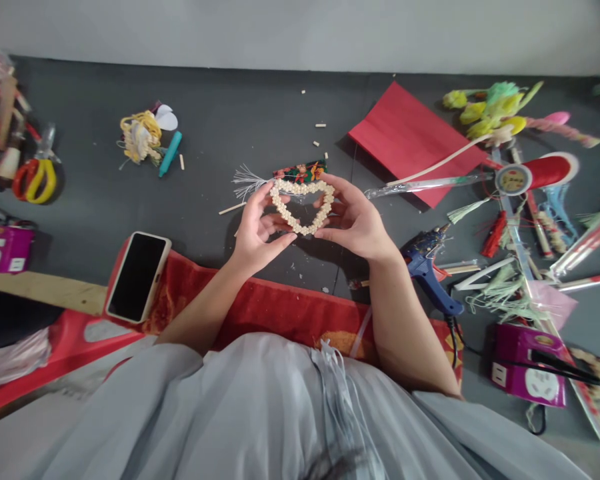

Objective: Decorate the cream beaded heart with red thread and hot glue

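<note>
Pinching beaded heart (305, 230) at view centre, over table (230, 100): left hand (255, 235) at its 9 o'clock, right hand (359, 223) at 3 | risk: uneven squeeze could warp outline | glue gun (433, 279) at 4 o'clock, near right forearm (405, 313): sideways swing could knock it

The person wears a loose, pale blue-grey top (260, 413) of plain, soft-looking cloth that falls in long folds down the front. A bunch of thin ties (343, 387) in the same pale shade hangs near the middle of the chest, the strands loose and crinkled. The left sleeve (150, 380) and right sleeve (480, 433) are wide and roomy, leaving both forearms bare. The left hand (257, 230) and right hand (357, 220) are bare, with slender fingers.
</note>
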{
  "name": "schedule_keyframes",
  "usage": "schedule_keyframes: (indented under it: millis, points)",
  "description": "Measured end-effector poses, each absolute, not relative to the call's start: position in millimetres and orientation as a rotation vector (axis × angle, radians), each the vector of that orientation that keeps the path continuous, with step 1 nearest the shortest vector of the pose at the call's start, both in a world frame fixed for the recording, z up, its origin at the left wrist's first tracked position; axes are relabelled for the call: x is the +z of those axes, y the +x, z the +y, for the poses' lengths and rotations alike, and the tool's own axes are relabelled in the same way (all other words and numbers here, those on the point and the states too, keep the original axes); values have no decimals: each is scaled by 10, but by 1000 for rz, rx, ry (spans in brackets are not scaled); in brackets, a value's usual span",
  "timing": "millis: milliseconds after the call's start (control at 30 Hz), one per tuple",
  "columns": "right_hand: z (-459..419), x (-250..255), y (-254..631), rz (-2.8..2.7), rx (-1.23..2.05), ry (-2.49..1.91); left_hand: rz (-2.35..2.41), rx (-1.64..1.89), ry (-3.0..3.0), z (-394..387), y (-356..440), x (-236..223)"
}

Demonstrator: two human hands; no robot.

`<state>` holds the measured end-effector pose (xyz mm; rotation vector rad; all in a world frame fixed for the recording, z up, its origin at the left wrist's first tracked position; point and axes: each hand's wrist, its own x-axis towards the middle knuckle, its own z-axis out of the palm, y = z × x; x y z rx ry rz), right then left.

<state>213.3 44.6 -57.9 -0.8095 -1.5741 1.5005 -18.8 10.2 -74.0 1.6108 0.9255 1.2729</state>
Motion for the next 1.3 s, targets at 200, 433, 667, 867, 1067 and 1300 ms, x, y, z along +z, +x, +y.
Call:
schedule_keyframes:
  millis: [200, 433, 667, 867, 1067, 1300]
  points:
    - [443, -568, 2136, -1569, 1516, -816, 973, 1258, 1594, 87, -190, -745]
    - [440, -519, 2175, -1567, 1562, -850, 981, 1262, 1560, 82, -187, -737]
    - [438, -491, 2190, -1549, 1576, -878, 1024, 1239, 1523, 106, -202, -739]
    - [438, -496, 2183, -1533, 1570, -872, 1054, 1226, 1538, 94, -181, -698]
    - [441, -506, 2176, -1532, 1558, -879, 1022, 1244, 1578, 98, -187, -700]
    - [443, -499, 2173, -1548, 1559, -907, 1053, 1188, 1607, 98, -212, -709]
